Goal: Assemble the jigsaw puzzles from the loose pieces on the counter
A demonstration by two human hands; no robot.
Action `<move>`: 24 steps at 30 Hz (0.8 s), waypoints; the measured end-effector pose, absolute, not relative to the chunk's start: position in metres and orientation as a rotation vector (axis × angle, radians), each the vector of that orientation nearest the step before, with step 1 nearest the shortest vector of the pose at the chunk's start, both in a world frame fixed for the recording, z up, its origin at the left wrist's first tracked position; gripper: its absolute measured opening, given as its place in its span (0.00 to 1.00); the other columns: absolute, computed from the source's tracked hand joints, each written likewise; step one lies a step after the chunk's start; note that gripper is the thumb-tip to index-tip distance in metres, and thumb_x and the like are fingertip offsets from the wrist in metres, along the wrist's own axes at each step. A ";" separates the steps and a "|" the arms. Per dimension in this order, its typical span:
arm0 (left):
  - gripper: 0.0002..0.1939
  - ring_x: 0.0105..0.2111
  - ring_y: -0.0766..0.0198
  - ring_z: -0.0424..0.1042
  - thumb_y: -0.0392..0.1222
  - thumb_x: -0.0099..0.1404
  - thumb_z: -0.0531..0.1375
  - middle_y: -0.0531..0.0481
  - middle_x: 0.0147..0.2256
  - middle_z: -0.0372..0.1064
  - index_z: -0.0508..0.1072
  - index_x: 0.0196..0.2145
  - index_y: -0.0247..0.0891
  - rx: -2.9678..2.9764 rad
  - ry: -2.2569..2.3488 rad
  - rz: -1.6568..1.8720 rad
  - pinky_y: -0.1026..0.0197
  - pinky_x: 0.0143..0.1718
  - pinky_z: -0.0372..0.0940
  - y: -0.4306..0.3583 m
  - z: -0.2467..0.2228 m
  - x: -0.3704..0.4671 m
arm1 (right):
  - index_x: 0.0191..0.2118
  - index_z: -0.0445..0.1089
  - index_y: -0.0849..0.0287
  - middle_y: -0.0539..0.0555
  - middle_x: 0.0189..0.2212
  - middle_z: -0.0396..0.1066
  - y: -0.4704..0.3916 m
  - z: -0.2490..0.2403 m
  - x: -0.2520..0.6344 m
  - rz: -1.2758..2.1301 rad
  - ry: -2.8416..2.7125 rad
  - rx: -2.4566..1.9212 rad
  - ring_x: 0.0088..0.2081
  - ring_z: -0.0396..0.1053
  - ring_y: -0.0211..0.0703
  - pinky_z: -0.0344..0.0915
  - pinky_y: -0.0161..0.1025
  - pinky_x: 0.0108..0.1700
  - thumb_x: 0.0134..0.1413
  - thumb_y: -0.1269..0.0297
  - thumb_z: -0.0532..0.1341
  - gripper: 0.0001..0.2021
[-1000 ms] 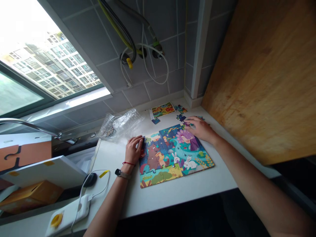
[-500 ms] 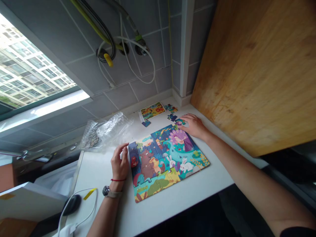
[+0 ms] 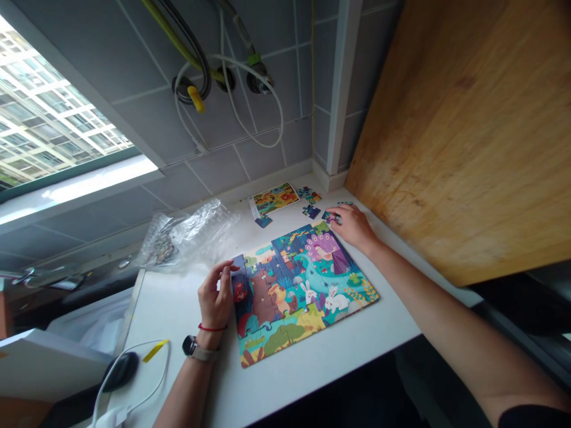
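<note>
A colourful jigsaw puzzle (image 3: pixel 307 291) with rabbits, a bear and a peacock lies on the white countertop, its pieces joined in a flat board. My left hand (image 3: pixel 217 297) rests at its left edge, fingers loosely bent and thumb apart, holding nothing. Just past the far right corner, my right hand (image 3: pixel 354 227) has its fingertips on a loose puzzle piece (image 3: pixel 329 216); the palm side is hidden. Another dark blue piece (image 3: pixel 311 211) lies close by. A further piece (image 3: pixel 345 204) shows partly behind the right hand.
Behind the puzzle lie a picture card (image 3: pixel 275 199), a loose piece (image 3: pixel 263 221) and a cluster of pieces (image 3: pixel 308 194). A clear plastic bag (image 3: pixel 187 235) sits at the back left. Wooden panel (image 3: pixel 446 148) stands right; a white cable (image 3: pixel 166 368) lies front left.
My right hand has shifted slightly away from the puzzle's far right corner, uncovering the green corner piece, and its fingertips are on a loose piece. My left hand has stayed at the edge.
</note>
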State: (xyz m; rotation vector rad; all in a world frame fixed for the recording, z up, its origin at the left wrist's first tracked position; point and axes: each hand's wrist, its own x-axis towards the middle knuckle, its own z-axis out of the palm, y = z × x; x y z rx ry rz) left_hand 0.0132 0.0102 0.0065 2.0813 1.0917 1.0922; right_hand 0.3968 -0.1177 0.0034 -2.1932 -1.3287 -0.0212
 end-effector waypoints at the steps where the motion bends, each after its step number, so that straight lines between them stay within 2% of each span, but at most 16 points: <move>1: 0.17 0.38 0.56 0.81 0.54 0.77 0.56 0.49 0.37 0.82 0.79 0.46 0.41 2.078 1.089 1.099 0.56 0.41 0.75 0.010 0.006 0.013 | 0.56 0.81 0.58 0.61 0.48 0.79 -0.119 0.003 0.398 -0.028 -1.318 -2.216 0.50 0.73 0.57 0.68 0.48 0.57 0.61 0.71 0.60 0.20; 8: 0.18 0.36 0.58 0.80 0.54 0.75 0.57 0.49 0.35 0.82 0.79 0.46 0.39 1.969 1.081 1.107 0.57 0.41 0.74 0.013 0.006 0.012 | 0.55 0.81 0.58 0.61 0.50 0.78 -0.105 0.008 0.394 -0.044 -1.367 -2.179 0.53 0.73 0.57 0.66 0.49 0.62 0.65 0.69 0.57 0.19; 11: 0.18 0.34 0.59 0.80 0.55 0.74 0.58 0.49 0.33 0.81 0.80 0.45 0.38 1.883 1.072 1.120 0.58 0.39 0.73 0.013 0.008 0.012 | 0.58 0.79 0.58 0.62 0.54 0.77 -0.086 0.017 0.385 0.021 -1.448 -2.210 0.55 0.72 0.57 0.67 0.50 0.61 0.65 0.66 0.60 0.19; 15: 0.18 0.33 0.60 0.79 0.54 0.73 0.59 0.49 0.31 0.80 0.80 0.44 0.36 1.793 1.046 1.161 0.60 0.37 0.73 0.014 0.011 0.012 | 0.52 0.81 0.60 0.69 0.54 0.76 -0.062 0.027 0.381 0.069 -1.360 -2.462 0.56 0.71 0.69 0.70 0.55 0.55 0.55 0.52 0.71 0.22; 17: 0.18 0.31 0.61 0.79 0.54 0.73 0.59 0.49 0.30 0.79 0.79 0.44 0.36 1.753 1.035 1.174 0.60 0.37 0.73 0.015 0.012 0.013 | 0.46 0.82 0.60 0.71 0.52 0.76 -0.055 0.027 0.384 0.081 -1.280 -2.507 0.56 0.71 0.71 0.70 0.55 0.53 0.49 0.50 0.75 0.22; 21: 0.17 0.29 0.62 0.78 0.53 0.72 0.60 0.49 0.30 0.79 0.79 0.43 0.36 1.719 1.011 1.163 0.61 0.34 0.74 0.015 0.012 0.015 | 0.38 0.81 0.57 0.67 0.46 0.78 -0.049 0.023 0.397 0.114 -1.216 -2.431 0.51 0.74 0.67 0.69 0.53 0.51 0.42 0.54 0.78 0.18; 24: 0.17 0.29 0.63 0.78 0.52 0.73 0.59 0.49 0.30 0.79 0.79 0.44 0.36 1.738 1.005 1.148 0.62 0.34 0.74 0.014 0.012 0.015 | 0.40 0.78 0.56 0.62 0.42 0.79 -0.049 0.020 0.401 0.110 -1.237 -2.396 0.48 0.75 0.61 0.70 0.50 0.51 0.40 0.57 0.79 0.20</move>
